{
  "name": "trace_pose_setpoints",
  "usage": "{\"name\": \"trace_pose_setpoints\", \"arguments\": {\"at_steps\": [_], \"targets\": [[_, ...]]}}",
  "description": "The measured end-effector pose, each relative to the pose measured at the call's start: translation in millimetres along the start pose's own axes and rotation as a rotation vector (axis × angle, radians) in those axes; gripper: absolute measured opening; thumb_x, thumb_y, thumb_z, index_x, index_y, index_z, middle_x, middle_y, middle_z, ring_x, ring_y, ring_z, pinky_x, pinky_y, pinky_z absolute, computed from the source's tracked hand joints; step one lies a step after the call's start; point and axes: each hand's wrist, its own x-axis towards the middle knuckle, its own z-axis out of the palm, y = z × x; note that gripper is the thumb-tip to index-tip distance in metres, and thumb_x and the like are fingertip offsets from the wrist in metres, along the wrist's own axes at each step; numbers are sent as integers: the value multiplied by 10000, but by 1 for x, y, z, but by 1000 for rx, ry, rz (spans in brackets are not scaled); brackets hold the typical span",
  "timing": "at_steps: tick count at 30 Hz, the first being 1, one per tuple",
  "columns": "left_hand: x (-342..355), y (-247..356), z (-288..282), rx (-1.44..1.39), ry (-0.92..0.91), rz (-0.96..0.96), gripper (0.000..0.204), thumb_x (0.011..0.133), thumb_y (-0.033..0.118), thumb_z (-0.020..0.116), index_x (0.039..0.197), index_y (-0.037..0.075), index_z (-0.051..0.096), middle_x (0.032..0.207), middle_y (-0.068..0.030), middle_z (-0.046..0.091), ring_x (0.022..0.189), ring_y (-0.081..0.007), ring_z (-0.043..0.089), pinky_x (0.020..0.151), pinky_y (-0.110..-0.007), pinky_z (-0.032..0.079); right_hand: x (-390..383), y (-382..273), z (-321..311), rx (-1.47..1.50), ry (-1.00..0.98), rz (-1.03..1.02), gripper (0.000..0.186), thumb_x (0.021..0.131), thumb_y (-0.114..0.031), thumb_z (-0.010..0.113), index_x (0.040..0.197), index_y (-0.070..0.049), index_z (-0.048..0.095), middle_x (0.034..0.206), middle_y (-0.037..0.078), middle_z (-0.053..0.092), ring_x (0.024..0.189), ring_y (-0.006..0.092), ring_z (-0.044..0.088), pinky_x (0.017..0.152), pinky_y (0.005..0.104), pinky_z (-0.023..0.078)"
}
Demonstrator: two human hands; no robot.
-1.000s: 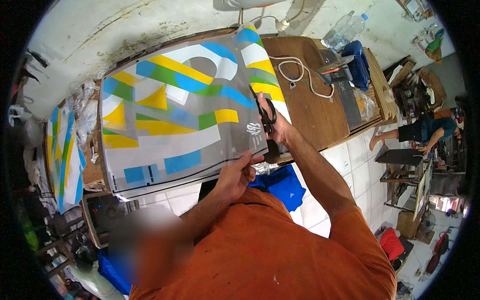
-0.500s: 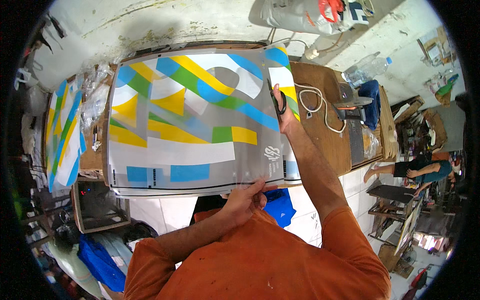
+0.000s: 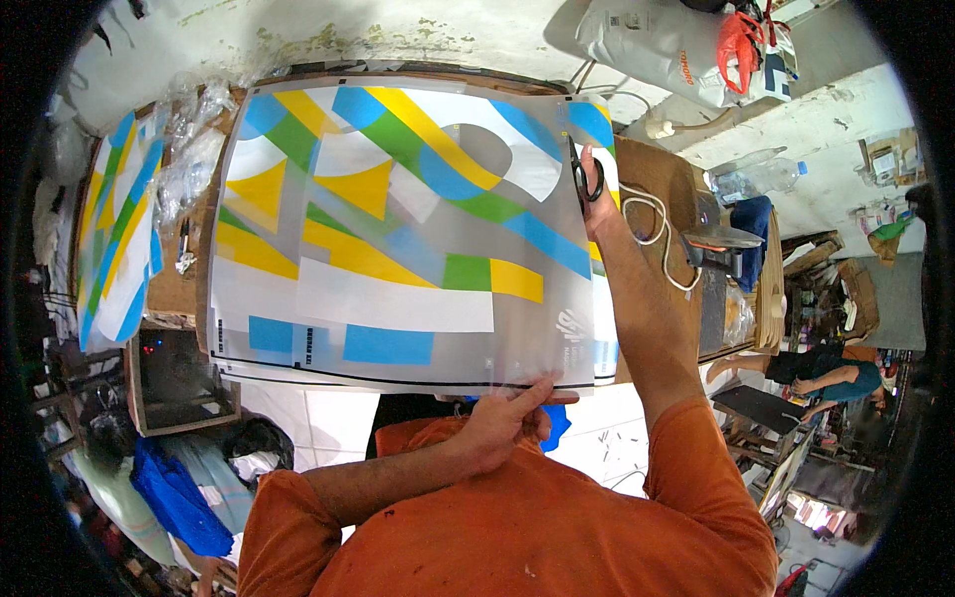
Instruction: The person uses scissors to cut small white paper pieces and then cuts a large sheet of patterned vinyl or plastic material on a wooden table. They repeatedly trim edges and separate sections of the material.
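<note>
A large translucent plastic sheet (image 3: 398,269), printed with blue, yellow, green and white shapes, spreads before me over other similar sheets. My left hand (image 3: 512,418) pinches its near edge, thumb on top and fingers below, right of the middle. At the sheet's right edge my right hand (image 3: 601,204) grips black-handled scissors (image 3: 587,179), blades pointing to the far side. Whether the blades are apart is hard to make out. Right of the scissors, a strip of printed plastic (image 3: 604,338) shows along that edge.
The brown wooden table (image 3: 652,338) carries a white cord (image 3: 662,224), a clear bottle (image 3: 766,177) and a dark metal tool (image 3: 721,239) at the right. Crumpled clear plastic (image 3: 189,164) and another printed sheet (image 3: 121,239) lie left. A person (image 3: 831,380) is far right.
The view has shifted, so the sheet and both hands appear farther right. My right hand keeps the scissors at the sheet's right edge; my left hand still pinches the near edge.
</note>
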Motion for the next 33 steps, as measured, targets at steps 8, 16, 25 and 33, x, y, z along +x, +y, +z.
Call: {"name": "trace_pose_setpoints", "arguments": {"at_steps": [8, 16, 25, 33], "targets": [[-8, 7, 3, 24, -6, -18, 421, 1054, 336, 531, 1319, 12, 571, 1187, -152, 698, 645, -108, 578, 564, -249, 472, 44, -19, -5, 41, -10, 0, 851, 743, -856, 598, 1185, -132, 667, 975, 74, 705, 837, 229, 650, 722, 413, 544], [-20, 20, 6, 52, -31, -1, 431, 1061, 293, 520, 1370, -9, 531, 1185, -146, 702, 624, -106, 575, 573, -235, 498, 97, -54, -8, -23, 72, 186, 701, 602, -902, 674, 676, -210, 591, 619, -56, 542, 544, 146, 493, 513, 301, 405], [-33, 19, -4, 156, 29, -31, 454, 1057, 271, 528, 1406, -19, 505, 1038, -86, 698, 665, -103, 576, 597, -229, 472, 135, -84, -12, -53, -99, -15, 683, 610, -853, 727, 774, -198, 621, 694, -14, 585, 576, 166, 542, 524, 357, 446], [-6, 7, -19, 120, 79, 190, 452, 1054, 303, 524, 1406, 18, 539, 1097, -112, 719, 780, -116, 603, 647, -260, 503, -11, 36, -43, -330, 187, -133, 276, 864, -379, 765, 902, -145, 623, 709, -54, 543, 592, 88, 529, 488, 259, 383]]}}
